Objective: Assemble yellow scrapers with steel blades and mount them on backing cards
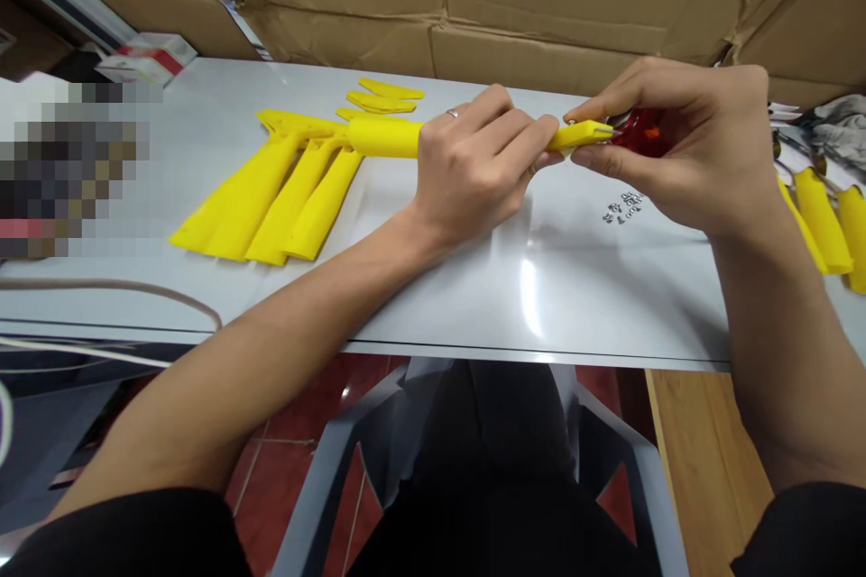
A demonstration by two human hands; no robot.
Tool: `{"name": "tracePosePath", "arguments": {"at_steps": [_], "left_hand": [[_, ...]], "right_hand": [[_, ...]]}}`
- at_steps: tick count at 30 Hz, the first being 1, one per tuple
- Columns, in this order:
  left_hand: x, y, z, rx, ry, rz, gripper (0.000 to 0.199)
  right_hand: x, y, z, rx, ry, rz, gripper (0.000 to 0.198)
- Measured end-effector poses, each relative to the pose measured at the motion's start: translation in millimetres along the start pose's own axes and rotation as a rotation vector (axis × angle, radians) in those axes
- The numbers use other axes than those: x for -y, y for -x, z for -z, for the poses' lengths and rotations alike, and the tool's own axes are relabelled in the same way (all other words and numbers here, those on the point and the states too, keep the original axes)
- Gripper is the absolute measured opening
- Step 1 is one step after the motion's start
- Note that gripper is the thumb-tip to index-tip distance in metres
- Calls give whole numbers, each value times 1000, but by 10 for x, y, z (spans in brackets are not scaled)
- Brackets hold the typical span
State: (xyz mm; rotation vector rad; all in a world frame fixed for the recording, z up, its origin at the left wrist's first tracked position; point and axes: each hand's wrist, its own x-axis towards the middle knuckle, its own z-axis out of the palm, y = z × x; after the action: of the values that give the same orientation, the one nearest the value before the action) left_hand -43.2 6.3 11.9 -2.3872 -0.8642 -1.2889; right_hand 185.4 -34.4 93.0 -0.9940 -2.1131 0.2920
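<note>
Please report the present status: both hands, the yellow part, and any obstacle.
Left hand gripping yellow part. Right hand holding red tool at the part's narrow end. Small metal pieces on white table; no obstruction seen.

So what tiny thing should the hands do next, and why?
Maybe the right hand should gently line up the red tool with the narrow end of the yellow piece. It holds the tool close to that end, and the left hand grips the piece. Small metal bits lie on the white table.
</note>
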Motion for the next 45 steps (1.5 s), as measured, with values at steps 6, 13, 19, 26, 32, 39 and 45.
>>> {"name": "tracePosePath", "arguments": {"at_steps": [6, 13, 19, 26, 32, 39, 45], "left_hand": [[-61, -19, 15, -24, -38, -34, 33], [-85, -3, 14, 59, 70, 46, 38], [-32, 1, 10, 13, 73, 33, 32], [-40, -11, 24, -11, 64, 28, 32], [-45, 2, 16, 20, 49, 40, 31], [-25, -12, 60, 37, 84, 45, 31], [5, 10, 27, 3, 67, 9, 24]], "right_hand": [[82, 9, 64, 71, -159, -74, 15], [11, 2, 21, 109, -149, -131, 26], [-14, 1, -2, 114, -59, -148, 26], [18, -17, 8, 102, -79, -96, 18], [8, -21, 8, 118, -74, -120, 17], [-11, -32, 11, 159, -101, -145, 24], [-42, -14, 14, 141, -101, -103, 22]]}}
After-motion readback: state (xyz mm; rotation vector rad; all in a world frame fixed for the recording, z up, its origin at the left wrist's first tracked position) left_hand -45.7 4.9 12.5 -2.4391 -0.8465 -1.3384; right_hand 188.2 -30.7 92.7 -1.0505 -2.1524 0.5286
